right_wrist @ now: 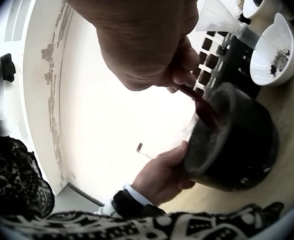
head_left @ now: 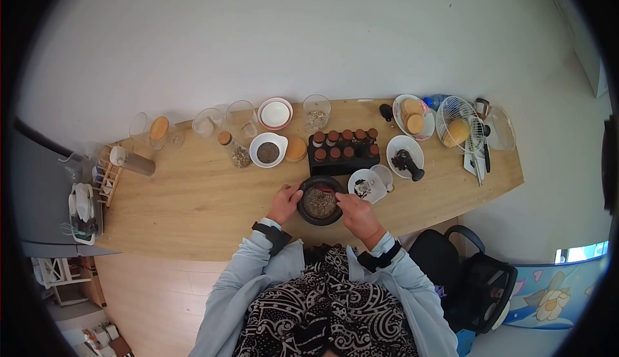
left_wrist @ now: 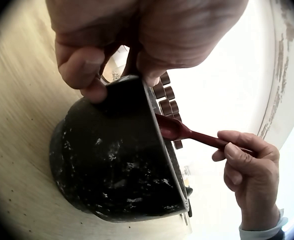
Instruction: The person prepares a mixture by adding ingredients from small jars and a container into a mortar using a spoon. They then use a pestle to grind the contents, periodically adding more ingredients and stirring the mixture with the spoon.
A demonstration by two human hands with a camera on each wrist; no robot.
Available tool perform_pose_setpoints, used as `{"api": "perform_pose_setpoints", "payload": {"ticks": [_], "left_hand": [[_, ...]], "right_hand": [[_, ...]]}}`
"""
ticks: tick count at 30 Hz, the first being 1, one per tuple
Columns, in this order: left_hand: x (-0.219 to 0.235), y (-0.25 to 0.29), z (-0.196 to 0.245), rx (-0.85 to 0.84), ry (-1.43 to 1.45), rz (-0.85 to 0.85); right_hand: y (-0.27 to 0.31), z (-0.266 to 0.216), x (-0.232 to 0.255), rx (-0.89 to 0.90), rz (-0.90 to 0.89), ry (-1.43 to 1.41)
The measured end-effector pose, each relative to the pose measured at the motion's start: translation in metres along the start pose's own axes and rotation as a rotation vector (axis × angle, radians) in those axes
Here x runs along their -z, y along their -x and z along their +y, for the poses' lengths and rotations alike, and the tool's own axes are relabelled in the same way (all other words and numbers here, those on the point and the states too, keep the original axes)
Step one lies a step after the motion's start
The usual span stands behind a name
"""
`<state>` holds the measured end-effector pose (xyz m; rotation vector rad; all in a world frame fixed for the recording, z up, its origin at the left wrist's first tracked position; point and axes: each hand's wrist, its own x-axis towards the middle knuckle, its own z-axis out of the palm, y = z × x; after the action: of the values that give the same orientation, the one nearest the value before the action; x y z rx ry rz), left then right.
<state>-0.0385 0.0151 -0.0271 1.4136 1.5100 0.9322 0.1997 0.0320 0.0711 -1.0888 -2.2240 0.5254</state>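
Note:
A black stone mortar (head_left: 308, 218) stands at the table's front edge with coarse brownish bits (head_left: 320, 203) inside. My left hand (head_left: 284, 203) grips its left rim, fingers on the outer wall, as the left wrist view also shows at the mortar (left_wrist: 117, 160). The right hand (head_left: 359, 216) pinches the handle of a dark red spoon (left_wrist: 199, 137) between thumb and fingers. In the right wrist view the bowl of the spoon (right_wrist: 207, 114) dips inside the mortar's rim; its tip is hard to make out against the contents.
Behind the mortar stands a black rack (head_left: 342, 164) of brown-capped jars. To its right are a white bowl with a clear funnel (head_left: 382, 175) and a bowl holding a black pestle (head_left: 413, 171). A white bowl of dark grains (head_left: 268, 152), glass jars and a wire basket (head_left: 455, 115) stand farther back.

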Motion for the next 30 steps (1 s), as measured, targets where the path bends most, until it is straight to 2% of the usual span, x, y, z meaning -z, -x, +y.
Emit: {"api": "perform_pose_setpoints", "payload": {"ticks": [2, 3, 5, 9, 11, 13, 15, 17, 18, 20, 22, 24, 26, 27, 29, 30], "left_hand": [[-0.001, -0.001, -0.003, -0.021, -0.004, 0.007], [-0.002, -0.001, -0.005, -0.041, -0.007, 0.015], [0.001, 0.002, 0.003, -0.019, -0.005, 0.005], [0.001, 0.000, 0.002, -0.003, -0.023, 0.008], [0.000, 0.000, 0.004, 0.007, 0.001, 0.001], [0.002, 0.000, 0.005, 0.022, 0.019, 0.003], [0.003, 0.001, 0.007, -0.034, -0.020, 0.020], [0.003, 0.001, 0.005, -0.031, -0.017, 0.026], [0.001, 0.001, 0.004, -0.032, -0.015, 0.025], [0.001, -0.001, 0.005, -0.013, -0.016, 0.006], [0.003, 0.000, 0.006, 0.014, -0.027, 0.001], [0.005, 0.002, 0.010, -0.035, -0.033, 0.015], [0.004, 0.003, 0.005, -0.027, -0.017, 0.025], [0.002, 0.001, 0.004, -0.029, -0.001, 0.027], [0.001, -0.001, 0.005, -0.017, -0.005, 0.018], [0.002, 0.000, 0.005, 0.004, -0.017, 0.019]], "right_hand": [[0.009, 0.005, -0.006, 0.183, -0.050, 0.054], [0.017, 0.007, -0.006, 0.182, -0.053, 0.053], [0.025, 0.003, 0.001, 0.216, -0.319, 0.070], [0.024, 0.014, 0.000, 0.216, -0.212, -0.013], [0.018, 0.016, -0.008, 0.168, -0.098, -0.005], [0.024, 0.011, -0.009, 0.190, -0.121, -0.061], [0.027, 0.011, -0.006, 0.212, -0.149, -0.124], [0.027, 0.016, 0.006, 0.151, -0.309, -0.134], [0.025, 0.017, 0.006, 0.145, -0.308, -0.129], [0.017, 0.014, 0.004, 0.038, -0.151, -0.168], [0.022, 0.012, -0.001, 0.038, -0.179, -0.221], [0.022, 0.013, -0.003, 0.044, -0.210, -0.283], [0.018, 0.014, 0.013, 0.163, -0.290, -0.146], [0.015, 0.015, 0.014, 0.160, -0.287, -0.141], [0.012, 0.015, 0.016, 0.280, -0.114, 0.120], [0.015, 0.017, 0.017, 0.280, -0.114, 0.121]]}}
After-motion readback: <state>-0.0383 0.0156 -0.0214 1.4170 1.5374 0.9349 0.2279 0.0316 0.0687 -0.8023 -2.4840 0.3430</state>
